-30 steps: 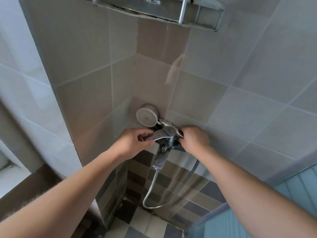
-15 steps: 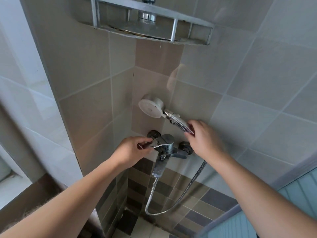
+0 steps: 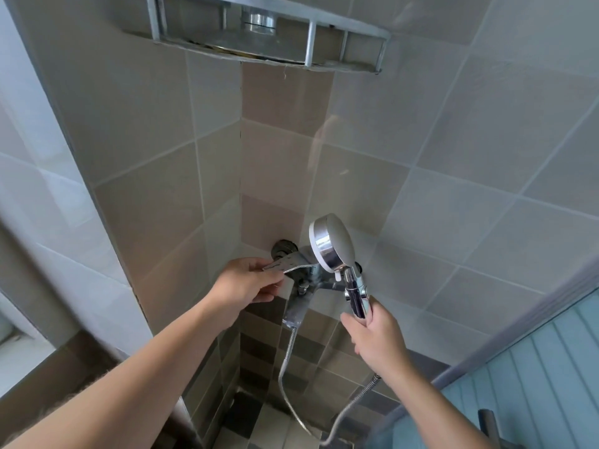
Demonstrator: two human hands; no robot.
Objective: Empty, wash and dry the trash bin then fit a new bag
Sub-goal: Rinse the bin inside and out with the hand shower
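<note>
Shower head (image 3: pixel 332 243) gripped in right hand (image 3: pixel 377 332) (left hand (image 3: pixel 248 283) pinching mixer lever (image 3: pixel 290 264)).

— We see glossy chrome on the shower head (image 3: pixel 327 246) and the tap lever (image 3: pixel 289 263).
— Yes, and we see a ribbed metal hose (image 3: pixel 287 367), smooth shiny tiles (image 3: pixel 453 140), a dull metal shelf (image 3: pixel 259 40).

Two hands are in view: the left hand (image 3: pixel 248 280) and the right hand (image 3: pixel 377 332). There is one shower head (image 3: pixel 330 243), just above the right fingers (image 3: pixel 351 322); one tap lever (image 3: pixel 290 264), at the left fingertips; one metal hose (image 3: pixel 287 377) below them; and one corner shelf (image 3: pixel 259 50) overhead, holding what seems to be one metal can (image 3: pixel 258 21).
</note>
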